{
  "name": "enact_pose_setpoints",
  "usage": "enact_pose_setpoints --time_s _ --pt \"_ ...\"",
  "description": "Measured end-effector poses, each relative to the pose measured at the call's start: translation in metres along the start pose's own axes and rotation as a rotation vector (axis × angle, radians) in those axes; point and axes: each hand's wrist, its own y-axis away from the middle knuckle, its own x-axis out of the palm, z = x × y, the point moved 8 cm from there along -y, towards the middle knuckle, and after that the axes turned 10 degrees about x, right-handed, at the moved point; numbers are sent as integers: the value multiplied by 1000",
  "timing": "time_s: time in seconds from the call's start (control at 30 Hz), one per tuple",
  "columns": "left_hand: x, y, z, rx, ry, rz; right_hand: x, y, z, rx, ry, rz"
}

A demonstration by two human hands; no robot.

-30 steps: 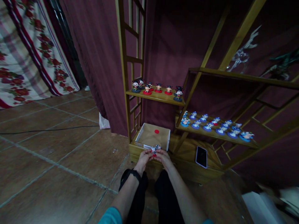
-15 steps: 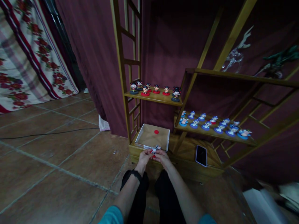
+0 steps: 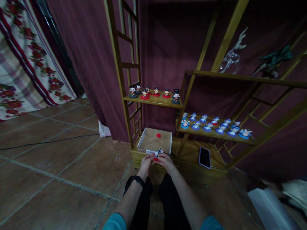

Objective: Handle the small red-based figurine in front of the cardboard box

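Observation:
Between my two hands is a small white figurine (image 3: 156,154) on a red base, held in front of the box. My left hand (image 3: 146,163) is closed on its left side, with a dark band on the wrist. The fingers of my right hand (image 3: 166,162) are closed on the figurine from the right. A black-and-white piece (image 3: 161,150) shows just behind it; whether it is part of the same figurine I cannot tell. The shallow cardboard box (image 3: 153,143) lies right beyond my hands, with a red disc (image 3: 158,135) inside it.
Figurines with red or dark bases (image 3: 156,92) stand on the upper left wooden shelf (image 3: 153,101). Blue and purple-based figurines (image 3: 208,127) line the right shelf (image 3: 216,135). A phone (image 3: 204,157) lies on the bottom board. Above right stands a clear deer ornament (image 3: 231,60).
The view has shifted slightly, so the shelves and box appear a little further left. Both hands still hold the figurine, which looks more upright.

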Motion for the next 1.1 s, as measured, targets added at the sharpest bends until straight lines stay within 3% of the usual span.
enact_pose_setpoints --time_s 0.13,0.43,0.87,1.1 --pt "-3 0 -2 8 -48 -24 0 0 -2 27 55 -8" --pt "1 -5 -4 95 -91 49 -4 -5 -4 -5 31 -56" --pt "9 1 -17 155 -100 86 1 0 19 -227 123 -73" --pt "10 2 -17 178 -51 115 2 1 19 -209 49 -84"
